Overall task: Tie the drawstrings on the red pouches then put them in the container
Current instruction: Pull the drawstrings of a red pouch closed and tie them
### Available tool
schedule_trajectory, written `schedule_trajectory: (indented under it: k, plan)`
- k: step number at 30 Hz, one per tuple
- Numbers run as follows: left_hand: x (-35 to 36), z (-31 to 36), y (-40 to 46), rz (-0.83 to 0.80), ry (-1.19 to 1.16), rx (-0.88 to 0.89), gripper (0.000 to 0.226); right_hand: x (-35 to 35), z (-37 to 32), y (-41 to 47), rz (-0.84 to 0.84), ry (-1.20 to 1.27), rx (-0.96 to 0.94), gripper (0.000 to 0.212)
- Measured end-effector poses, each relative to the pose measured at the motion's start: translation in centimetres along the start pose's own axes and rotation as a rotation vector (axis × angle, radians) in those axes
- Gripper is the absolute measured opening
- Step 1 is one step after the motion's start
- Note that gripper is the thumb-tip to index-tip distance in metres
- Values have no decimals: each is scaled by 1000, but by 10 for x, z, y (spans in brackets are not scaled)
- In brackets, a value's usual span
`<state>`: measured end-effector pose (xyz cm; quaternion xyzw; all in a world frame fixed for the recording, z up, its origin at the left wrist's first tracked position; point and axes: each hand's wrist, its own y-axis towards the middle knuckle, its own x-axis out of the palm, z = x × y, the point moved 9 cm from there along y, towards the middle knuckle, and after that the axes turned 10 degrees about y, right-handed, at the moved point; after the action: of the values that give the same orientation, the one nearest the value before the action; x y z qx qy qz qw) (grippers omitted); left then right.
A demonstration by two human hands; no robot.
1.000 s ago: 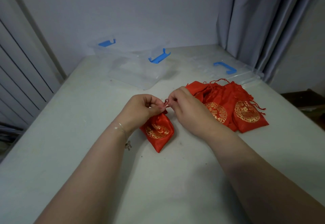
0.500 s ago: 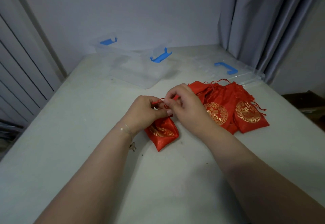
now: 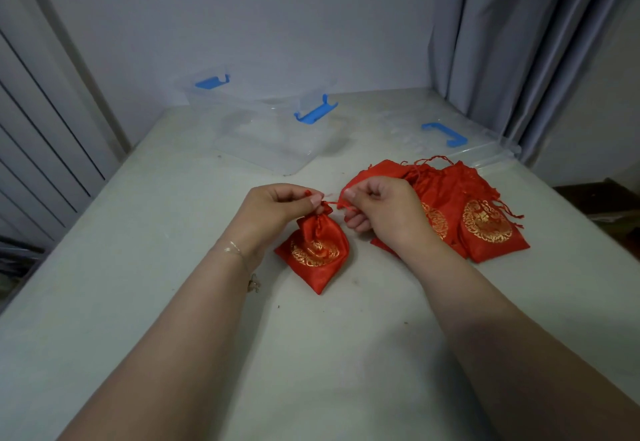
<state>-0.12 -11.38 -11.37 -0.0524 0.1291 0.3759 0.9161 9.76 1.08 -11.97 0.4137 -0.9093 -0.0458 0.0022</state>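
A small red pouch (image 3: 316,253) with a gold emblem lies on the pale table (image 3: 145,267), its neck cinched tight. My left hand (image 3: 277,207) pinches one end of its red drawstring (image 3: 334,203) just above the neck. My right hand (image 3: 381,214) pinches the other end, and the string runs taut between the two hands. A pile of several more red pouches (image 3: 485,229) lies to the right, partly hidden behind my right hand. A clear plastic container (image 3: 270,136) with blue latches stands open behind the hands.
A clear lid (image 3: 464,144) with a blue handle lies at the back right, near a grey curtain (image 3: 512,46). A wall closes the back, and panelled doors stand on the left. The table's right edge drops off beside the pouch pile.
My hands have drawn apart, pulling the drawstring taut and cinching the pouch's neck. The pouch now shows more fully below my left hand.
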Motion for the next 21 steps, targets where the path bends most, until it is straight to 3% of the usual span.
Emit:
schedule_trajectory:
  k: [5, 10, 15, 19, 21]
  plan:
    - [-2, -7, 2, 14, 13, -35, 8, 5, -8, -4, -95, -265, -66, 15]
    - [-4, -9, 2, 21, 47, -38, 11, 20, 2, -13, -323, -262, 51, 18]
    - [1, -2, 1, -32, 80, 3, 9, 18, 1, -14, -390, -341, 37, 13]
    - [4, 5, -2, -68, 78, 62, 8, 9, -29, -10, -206, -322, -257, 14]
    - [8, 8, -3, -90, 70, 97, 9, 18, -30, -11, -243, -370, -318, 23]
